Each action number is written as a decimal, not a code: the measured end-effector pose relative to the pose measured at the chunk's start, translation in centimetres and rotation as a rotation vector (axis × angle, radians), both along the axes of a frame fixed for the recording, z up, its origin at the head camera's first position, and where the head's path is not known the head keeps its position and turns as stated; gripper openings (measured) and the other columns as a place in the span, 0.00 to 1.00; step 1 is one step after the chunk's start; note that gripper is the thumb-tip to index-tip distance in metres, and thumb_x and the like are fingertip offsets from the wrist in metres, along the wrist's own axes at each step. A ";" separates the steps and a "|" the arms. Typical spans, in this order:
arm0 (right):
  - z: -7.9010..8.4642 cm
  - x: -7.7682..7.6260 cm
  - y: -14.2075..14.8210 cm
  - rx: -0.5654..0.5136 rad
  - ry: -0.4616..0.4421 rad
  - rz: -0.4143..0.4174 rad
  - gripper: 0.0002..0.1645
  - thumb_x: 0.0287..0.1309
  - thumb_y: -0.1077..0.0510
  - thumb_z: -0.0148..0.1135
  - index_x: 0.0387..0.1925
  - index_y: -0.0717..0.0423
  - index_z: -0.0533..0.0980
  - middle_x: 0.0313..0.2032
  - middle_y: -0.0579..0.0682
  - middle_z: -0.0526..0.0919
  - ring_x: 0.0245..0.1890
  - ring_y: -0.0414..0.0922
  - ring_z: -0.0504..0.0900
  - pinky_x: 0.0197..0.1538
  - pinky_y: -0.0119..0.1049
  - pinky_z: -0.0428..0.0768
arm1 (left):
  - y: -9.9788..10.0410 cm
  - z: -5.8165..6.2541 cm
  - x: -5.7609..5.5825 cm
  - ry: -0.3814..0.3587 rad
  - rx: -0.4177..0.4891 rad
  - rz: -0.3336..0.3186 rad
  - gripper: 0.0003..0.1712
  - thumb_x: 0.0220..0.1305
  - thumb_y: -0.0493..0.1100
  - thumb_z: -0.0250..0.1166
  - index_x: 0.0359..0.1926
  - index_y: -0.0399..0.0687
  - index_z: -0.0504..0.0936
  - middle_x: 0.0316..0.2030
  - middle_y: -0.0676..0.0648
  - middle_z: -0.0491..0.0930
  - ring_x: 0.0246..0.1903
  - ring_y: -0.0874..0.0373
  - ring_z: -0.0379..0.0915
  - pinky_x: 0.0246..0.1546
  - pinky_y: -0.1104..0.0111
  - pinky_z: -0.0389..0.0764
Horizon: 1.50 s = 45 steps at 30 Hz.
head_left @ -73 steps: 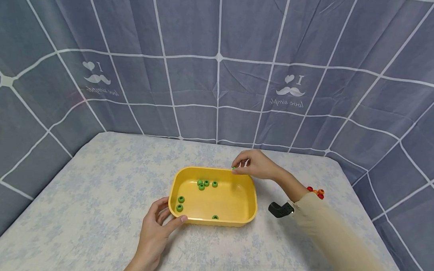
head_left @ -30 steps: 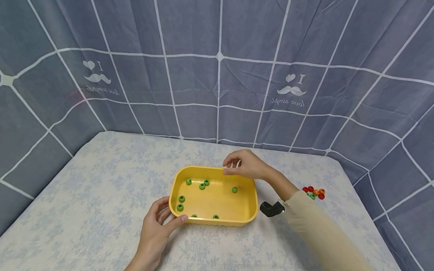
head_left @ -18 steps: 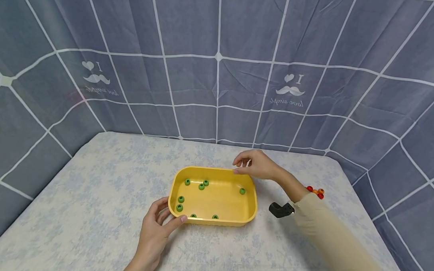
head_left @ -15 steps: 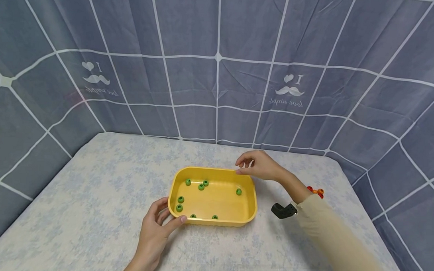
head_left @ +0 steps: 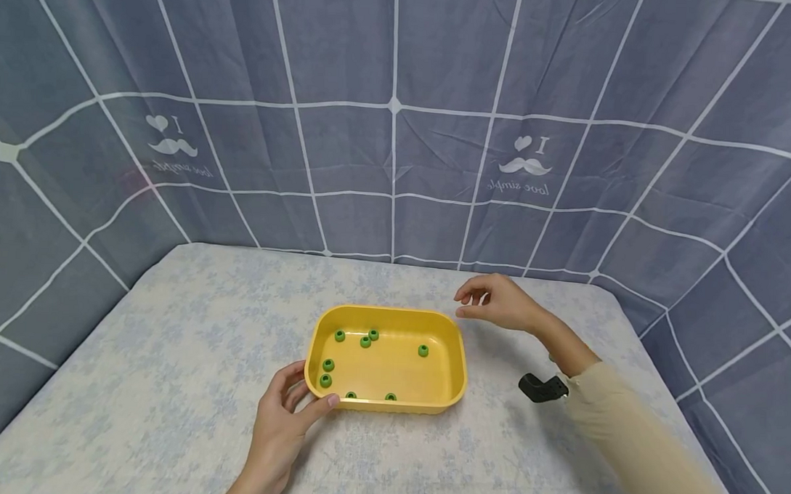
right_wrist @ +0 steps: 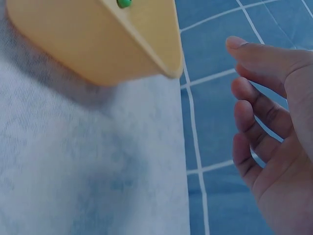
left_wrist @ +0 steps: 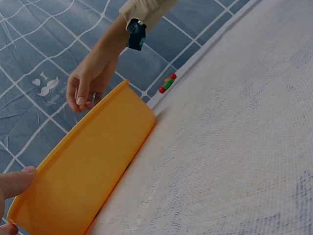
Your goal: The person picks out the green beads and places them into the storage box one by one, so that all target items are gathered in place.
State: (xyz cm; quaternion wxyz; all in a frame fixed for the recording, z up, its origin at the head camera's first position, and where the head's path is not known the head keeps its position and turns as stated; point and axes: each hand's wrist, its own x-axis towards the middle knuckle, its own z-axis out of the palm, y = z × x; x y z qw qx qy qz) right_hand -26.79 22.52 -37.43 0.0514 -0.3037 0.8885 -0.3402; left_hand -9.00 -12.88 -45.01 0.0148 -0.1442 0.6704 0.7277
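Observation:
In the head view my left hand (head_left: 283,417) grips the front left corner of a yellow plastic bin (head_left: 399,405), its thumb on the rim and its fingers against the side. Several small green beads (head_left: 423,350) with holes lie scattered on the bin's floor, mostly toward the left, a few by the front wall. My right hand (head_left: 498,301) hovers beyond the bin's far right corner, fingers loosely bent with nothing in them. The right wrist view shows a gap between the thumb and fingertips of that right hand (right_wrist: 269,112).
A small group of red, orange and green beads (left_wrist: 167,83) sits on the table beyond the bin, mostly hidden by my right arm in the head view. A flowered cloth (head_left: 168,384) covers the table. Blue-grey curtains (head_left: 346,158) stand behind it.
My right hand has let go of a green bead, which now lies in the right part of the bin. That hand has moved right, off the bin. My left hand keeps its grip.

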 end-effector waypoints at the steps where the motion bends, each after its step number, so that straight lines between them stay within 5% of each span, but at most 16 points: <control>1: -0.1 0.1 0.3 0.000 0.002 -0.006 0.11 0.61 0.56 0.77 0.43 0.53 0.86 0.39 0.44 0.86 0.37 0.45 0.79 0.43 0.42 0.84 | 0.0 0.0 0.0 0.003 0.000 -0.001 0.45 0.60 0.35 0.78 0.73 0.43 0.64 0.68 0.41 0.65 0.66 0.48 0.68 0.52 0.71 0.84; 18: -1.2 1.5 5.5 0.030 -0.013 -0.120 0.12 0.60 0.57 0.77 0.44 0.56 0.87 0.36 0.42 0.84 0.35 0.45 0.79 0.39 0.36 0.84 | -0.1 -0.2 0.0 0.000 -0.011 -0.005 0.46 0.61 0.35 0.78 0.74 0.43 0.63 0.70 0.40 0.64 0.67 0.46 0.67 0.52 0.72 0.83; 33: -3.3 3.2 11.6 0.045 -0.059 -0.283 0.16 0.65 0.53 0.73 0.48 0.59 0.86 0.42 0.47 0.84 0.41 0.46 0.79 0.44 0.41 0.83 | -0.1 -0.1 0.0 0.000 -0.013 -0.007 0.46 0.61 0.36 0.78 0.74 0.43 0.63 0.69 0.40 0.64 0.67 0.46 0.67 0.53 0.72 0.83; 45: -4.6 4.4 15.1 0.005 -0.116 -0.369 0.17 0.66 0.54 0.72 0.50 0.61 0.84 0.61 0.64 0.76 0.62 0.63 0.72 0.59 0.64 0.77 | 0.0 -0.1 -0.1 -0.004 -0.018 -0.011 0.46 0.61 0.36 0.78 0.74 0.43 0.63 0.69 0.41 0.64 0.67 0.47 0.67 0.53 0.72 0.83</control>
